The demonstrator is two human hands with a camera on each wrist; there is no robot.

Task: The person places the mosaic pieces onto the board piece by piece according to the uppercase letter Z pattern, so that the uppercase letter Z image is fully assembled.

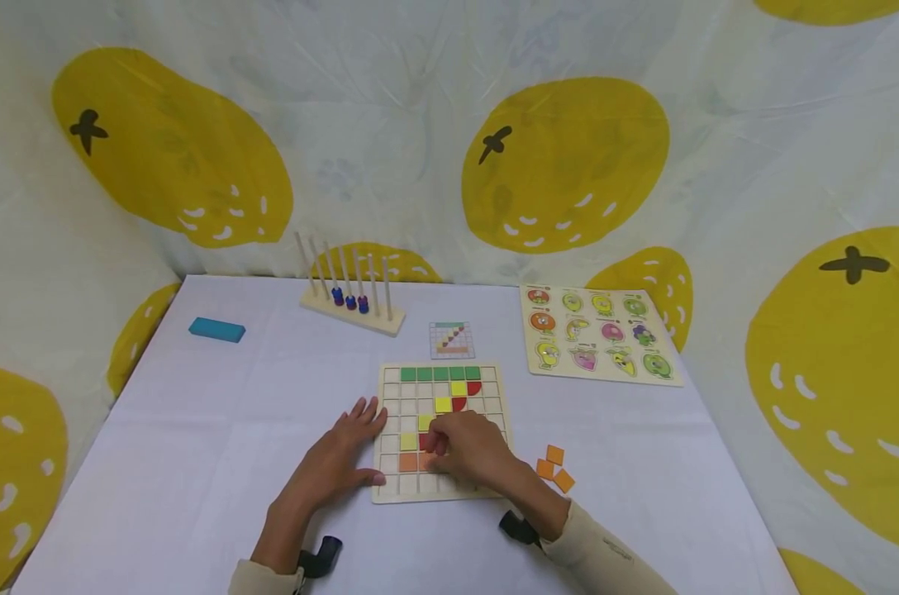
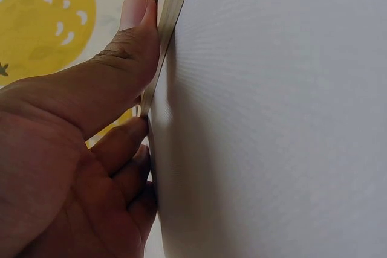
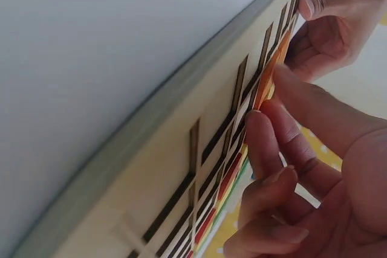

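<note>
A wooden grid board point(image 1: 449, 488) lies on the table with coloured tiles in its cells. My left hand point(image 1: 335, 459) rests along its left edge, fingers spread, thumb on the near left part. Over the lower middle cells, my right hand point(image 1: 473, 449) pinches an orange square tile point(image 3: 266, 86) between thumb and fingertips, down at the board. Another orange tile point(image 1: 408, 462) sits in the cell to its left. Green tiles point(image 1: 440, 374) line the top row; yellow squares point(image 1: 443, 405) and red quarter-round pieces point(image 1: 475, 387) run diagonally, partly hidden by my right hand.
Three loose orange tiles point(image 1: 555, 454) lie right of the board. Beyond it is a pattern card point(image 1: 452, 340). A peg stand with beads point(image 1: 350, 314), a teal block point(image 1: 216, 330) and a fruit puzzle board point(image 1: 601, 337) stand farther back, before a patterned cloth.
</note>
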